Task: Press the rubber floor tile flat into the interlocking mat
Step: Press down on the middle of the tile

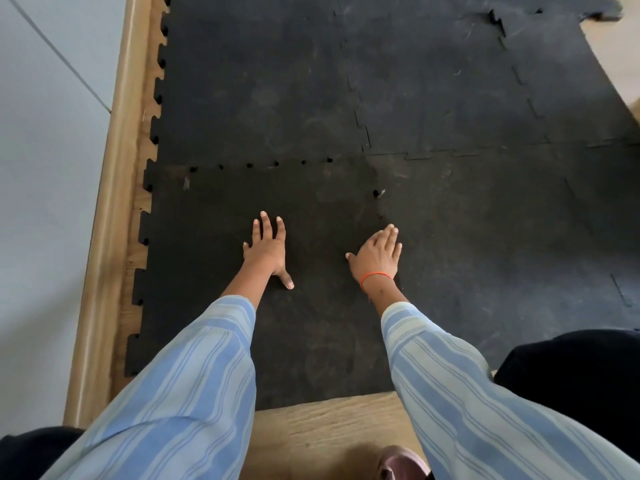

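Fingers (pixel 264 221) of my left hand (pixel 266 251) are lying spread and flat, palm down, gripping nothing, on the rubber floor tile (pixel 214 271) at the interlocking mat's (pixel 433 98) near-left corner. Rightward, my right hand (pixel 375 254) is pressing flat too, fingers together, by the tile's right seam.

I see an indoor room, maybe a home gym: black interlocking mat (pixel 433 98), wood-look floor (pixel 329 431), pale wall (pixel 41 168).
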Tool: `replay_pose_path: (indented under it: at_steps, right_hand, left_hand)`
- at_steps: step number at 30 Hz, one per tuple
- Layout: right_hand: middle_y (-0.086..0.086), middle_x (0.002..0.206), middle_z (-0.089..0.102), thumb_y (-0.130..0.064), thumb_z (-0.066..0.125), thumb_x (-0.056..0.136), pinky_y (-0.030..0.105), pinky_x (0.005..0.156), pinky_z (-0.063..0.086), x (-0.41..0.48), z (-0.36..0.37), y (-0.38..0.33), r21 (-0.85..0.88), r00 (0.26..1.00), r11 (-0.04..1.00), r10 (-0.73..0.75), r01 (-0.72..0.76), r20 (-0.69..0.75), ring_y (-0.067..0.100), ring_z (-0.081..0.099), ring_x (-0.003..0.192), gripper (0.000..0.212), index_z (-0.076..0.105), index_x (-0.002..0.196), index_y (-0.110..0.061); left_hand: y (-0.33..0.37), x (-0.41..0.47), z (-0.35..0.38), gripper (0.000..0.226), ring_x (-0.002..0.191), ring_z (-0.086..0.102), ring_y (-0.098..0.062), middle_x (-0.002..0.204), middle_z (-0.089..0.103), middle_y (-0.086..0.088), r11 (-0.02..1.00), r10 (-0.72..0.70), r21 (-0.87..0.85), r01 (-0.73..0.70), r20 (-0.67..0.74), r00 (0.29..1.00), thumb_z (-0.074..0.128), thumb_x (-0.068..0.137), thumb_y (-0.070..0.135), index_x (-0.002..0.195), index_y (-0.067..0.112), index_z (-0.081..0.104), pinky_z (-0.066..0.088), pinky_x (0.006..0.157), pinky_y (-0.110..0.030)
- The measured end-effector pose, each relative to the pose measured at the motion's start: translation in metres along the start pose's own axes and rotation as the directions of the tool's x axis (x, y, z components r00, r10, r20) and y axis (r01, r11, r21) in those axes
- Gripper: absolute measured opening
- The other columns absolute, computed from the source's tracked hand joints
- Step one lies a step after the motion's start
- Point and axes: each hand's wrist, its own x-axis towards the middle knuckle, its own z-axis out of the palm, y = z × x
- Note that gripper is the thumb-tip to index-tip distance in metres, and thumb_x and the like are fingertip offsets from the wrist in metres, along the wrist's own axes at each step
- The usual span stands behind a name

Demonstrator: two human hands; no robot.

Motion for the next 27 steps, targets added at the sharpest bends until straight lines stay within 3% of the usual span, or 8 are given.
replay_pose_path:
  at_steps: [4,7,10,18,23,27]
  right_hand:
    - [0.017,0.16,-0.019,-0.044,0.035,0.1,0.043,0.121,-0.002,-0.005,0.011,0.001,-0.069,0.995,0.995,-0.06,0.066,0.076,0.028,-0.015,0.149,0.082,-0.01,0.15,0.003]
    - [0.017,0.159,-0.022,-0.057,0.044,0.092,0.042,0.12,-0.003,0.002,0.004,0.003,-0.088,0.983,0.993,-0.061,0.077,0.171,0.028,-0.018,0.148,0.101,-0.013,0.15,0.002]
    - [0.017,0.159,-0.021,-0.058,0.056,0.086,0.042,0.121,0.001,0.007,-0.002,0.004,-0.111,0.975,0.989,-0.069,0.095,0.213,0.029,-0.016,0.148,0.11,-0.012,0.151,0.002]
    - [0.013,0.16,-0.019,-0.05,0.064,0.085,0.047,0.12,0.004,0.045,-0.04,0.016,-0.081,0.922,0.981,-0.137,0.177,0.362,0.026,-0.012,0.149,0.111,-0.01,0.152,-0.002]
    - [0.018,0.156,-0.028,-0.061,0.055,0.085,0.048,0.12,0.002,0.018,-0.007,0.019,-0.09,0.944,0.975,-0.172,0.204,0.282,0.03,-0.024,0.146,0.115,-0.016,0.149,0.002]
    - [0.018,0.155,-0.032,-0.063,0.062,0.078,0.049,0.12,0.0,0.02,-0.01,0.021,-0.101,0.928,0.972,-0.168,0.212,0.333,0.03,-0.028,0.144,0.125,-0.019,0.148,0.001]
  left_hand:
    - [0.002,-0.001,0.003,0.143,0.147,-0.023,-0.033,0.155,-0.036,-0.013,1.0,-0.002,0.029,0.002,0.003,1.0,0.089,0.063,0.034,0.153,0.015,-0.021,0.012,0.118,-0.054]
    - [0.005,0.0,0.002,0.142,0.148,-0.02,-0.033,0.156,-0.034,-0.015,0.999,-0.011,0.043,0.011,-0.002,1.0,0.089,0.064,0.032,0.153,0.013,-0.019,0.012,0.119,-0.052]
    - [0.01,0.0,0.001,0.141,0.149,-0.018,-0.031,0.157,-0.032,-0.015,0.998,-0.027,0.048,0.028,-0.015,1.0,0.089,0.064,0.03,0.154,0.011,-0.019,0.011,0.12,-0.051]
    - [0.015,-0.002,-0.001,0.139,0.149,-0.017,-0.03,0.156,-0.032,-0.017,0.998,-0.037,0.041,0.038,-0.017,0.999,0.088,0.066,0.029,0.153,0.009,-0.019,0.012,0.12,-0.048]
    - [0.019,0.0,-0.001,0.139,0.148,-0.021,-0.031,0.154,-0.037,-0.017,0.998,-0.054,0.018,0.054,0.016,0.998,0.087,0.068,0.023,0.152,0.009,-0.023,0.012,0.12,-0.047]
    - [0.024,-0.001,-0.001,0.138,0.148,-0.02,-0.032,0.154,-0.035,-0.019,0.996,-0.078,0.04,0.078,0.005,0.997,0.087,0.069,0.023,0.151,0.007,-0.023,0.011,0.121,-0.046]
